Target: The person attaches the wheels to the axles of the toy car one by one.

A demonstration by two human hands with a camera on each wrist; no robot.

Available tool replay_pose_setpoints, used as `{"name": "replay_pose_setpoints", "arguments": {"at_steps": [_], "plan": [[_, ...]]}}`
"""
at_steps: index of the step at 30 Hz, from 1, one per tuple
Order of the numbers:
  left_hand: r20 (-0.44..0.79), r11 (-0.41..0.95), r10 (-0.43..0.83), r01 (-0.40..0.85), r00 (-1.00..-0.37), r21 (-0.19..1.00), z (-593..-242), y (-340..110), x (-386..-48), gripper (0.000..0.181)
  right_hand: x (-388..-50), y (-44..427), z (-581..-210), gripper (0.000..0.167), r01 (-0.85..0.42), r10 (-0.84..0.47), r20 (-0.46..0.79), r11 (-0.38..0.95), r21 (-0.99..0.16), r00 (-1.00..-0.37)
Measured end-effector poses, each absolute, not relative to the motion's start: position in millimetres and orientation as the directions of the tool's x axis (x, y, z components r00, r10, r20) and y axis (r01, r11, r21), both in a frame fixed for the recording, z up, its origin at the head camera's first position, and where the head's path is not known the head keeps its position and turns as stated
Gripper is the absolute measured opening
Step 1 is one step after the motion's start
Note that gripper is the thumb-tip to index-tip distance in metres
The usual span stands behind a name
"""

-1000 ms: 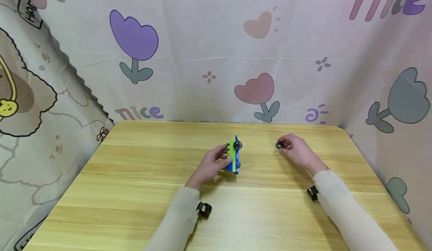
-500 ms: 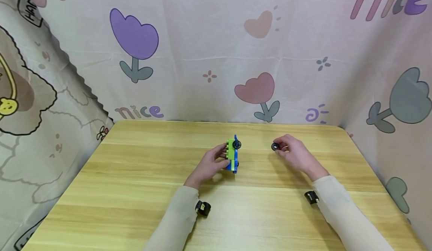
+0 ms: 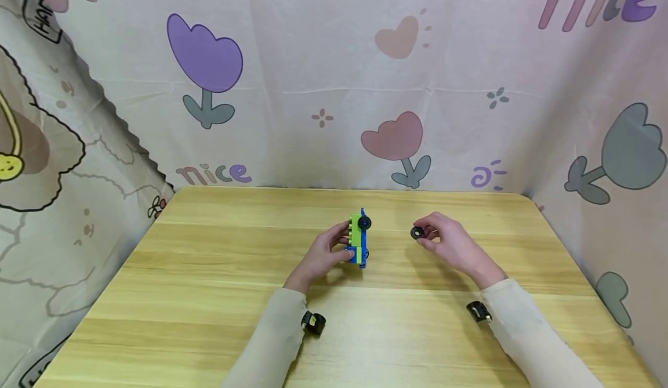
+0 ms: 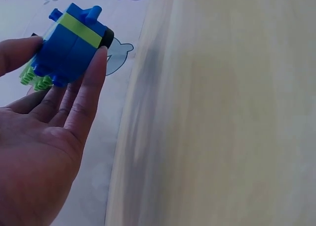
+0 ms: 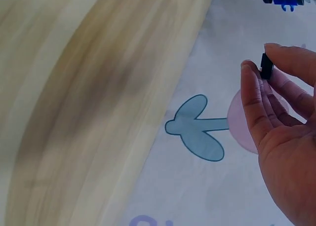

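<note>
A toy car [image 3: 356, 232] of blue and lime-green building bricks is gripped between the thumb and fingers of my left hand [image 3: 325, 254]. It is tipped on its side above the table, its studs facing left and its wheeled underside facing right. One black wheel [image 3: 365, 222] shows near its far end; another is partly hidden lower down. In the left wrist view, the thumb and fingers clasp the blue end [image 4: 69, 48]. My right hand [image 3: 453, 243] pinches a small black tyre [image 3: 417, 232] at the fingertips, a short gap right of the car.
Both hands are over a light wooden table [image 3: 219, 272]. Behind it hangs a patterned cloth [image 3: 292, 75], which also covers the sides. A black wrist camera [image 3: 314, 323] is strapped at the left sleeve, another camera [image 3: 478, 311] at the right.
My right hand has brought the tyre left and slightly nearer, closer to the car. The left hand with the car has stayed almost where it was, turning it slightly.
</note>
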State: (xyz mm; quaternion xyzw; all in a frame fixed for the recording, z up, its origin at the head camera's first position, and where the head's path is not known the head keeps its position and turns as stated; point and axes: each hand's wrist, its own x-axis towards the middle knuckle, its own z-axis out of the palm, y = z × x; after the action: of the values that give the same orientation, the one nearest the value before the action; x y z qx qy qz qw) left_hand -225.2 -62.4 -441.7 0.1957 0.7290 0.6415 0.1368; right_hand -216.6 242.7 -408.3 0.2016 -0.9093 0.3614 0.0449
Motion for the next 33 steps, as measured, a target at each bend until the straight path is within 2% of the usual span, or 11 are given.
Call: {"name": "replay_pose_setpoints", "arguments": {"at_steps": [16, 22, 33], "plan": [[0.077, 0.123, 0.448, 0.146, -0.891, 0.981, -447.8, -63.0, -225.5, 0.070, -205.3, 225.3, -400.9, 0.030, -0.435, -0.366, 0.249, 0.623, -0.650, -0.897], [0.062, 0.133, 0.443, 0.135, -0.894, 0.982, -447.6, -62.1, -226.0, 0.070, -198.7, 220.5, -397.9, 0.028, -0.437, -0.385, 0.229, 0.638, -0.634, -0.894], [0.052, 0.134, 0.443, 0.123, -0.895, 0.983, -446.1, -61.7, -226.9, 0.070, -185.4, 206.0, -397.2, 0.030, -0.489, -0.423, 0.266, 0.612, -0.621, -0.866]]}}
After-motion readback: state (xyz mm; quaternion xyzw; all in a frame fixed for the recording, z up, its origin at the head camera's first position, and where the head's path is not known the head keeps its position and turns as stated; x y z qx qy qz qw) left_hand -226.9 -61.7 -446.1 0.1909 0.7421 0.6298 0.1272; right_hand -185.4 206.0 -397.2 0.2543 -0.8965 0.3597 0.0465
